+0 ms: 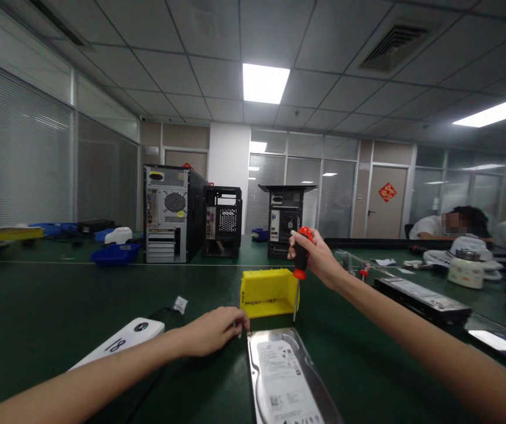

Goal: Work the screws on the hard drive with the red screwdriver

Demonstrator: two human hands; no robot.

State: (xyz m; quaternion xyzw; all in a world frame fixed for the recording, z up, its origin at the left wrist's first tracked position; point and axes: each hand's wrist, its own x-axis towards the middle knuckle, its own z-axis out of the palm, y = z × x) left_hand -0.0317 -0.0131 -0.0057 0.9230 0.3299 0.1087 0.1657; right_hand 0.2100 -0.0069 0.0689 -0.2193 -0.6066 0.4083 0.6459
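Observation:
In the head view, my right hand (308,250) is closed around the red and black handle of a screwdriver (300,259). The shaft points down, its tip just beyond the far edge of a hard drive (279,365). That drive lies label up on the green table, its near end cut off by the frame. At its far left corner rests my left hand (222,330), fingers curled and pressed together. Whatever those fingers hold, if anything, is hidden. Behind the drive stands a yellow plastic bin (266,294), its open side facing me.
Left of the drive lies a white device marked 18 (118,344) with a cable. Computer cases (167,212) stand at the back, near a blue bin (115,254). On the right are a black boxy unit (425,300) and a pale jar (465,271). Two people sit beyond.

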